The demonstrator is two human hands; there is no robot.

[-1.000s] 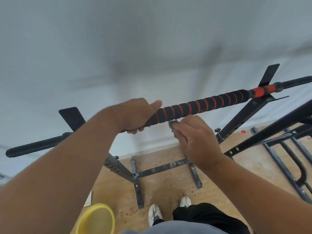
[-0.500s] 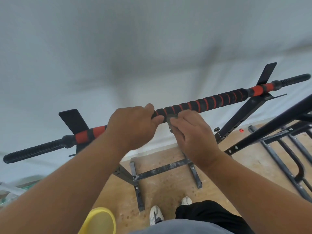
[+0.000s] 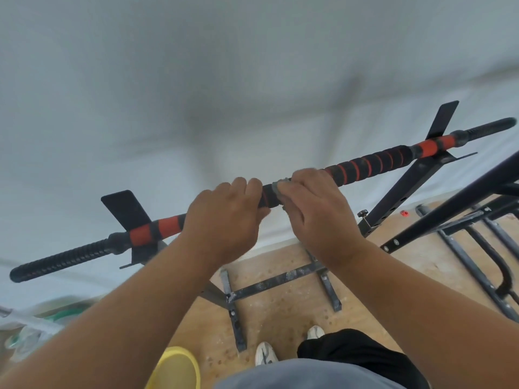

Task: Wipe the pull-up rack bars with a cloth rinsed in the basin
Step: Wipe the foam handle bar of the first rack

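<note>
A long round pull-up bar wrapped in black foam with thin red spiral bands [image 3: 373,164] runs slantwise across the view, low on the left and high on the right. Each end has a solid red padded section, then a ribbed black rubber grip. The left hand [image 3: 224,220] wraps over the foam near the middle, fingers curled over the top and clamped round it. Just beside it, the right hand [image 3: 311,209] curls its fingers round the bar and presses a small crumpled grey cloth [image 3: 279,186] against the foam; only a wrinkled edge of the cloth shows between fingers and bar. The 2 hands sit close together, with a short stretch of foam between them. Below, the rack's flat black steel floor struts [image 3: 280,282], scuffed with pale smears, lie on a speckled tan floor [image 3: 280,313]. A round yellow plastic basin [image 3: 177,369] sits at the bottom edge, left of 2 white shoes [image 3: 265,353].
</note>
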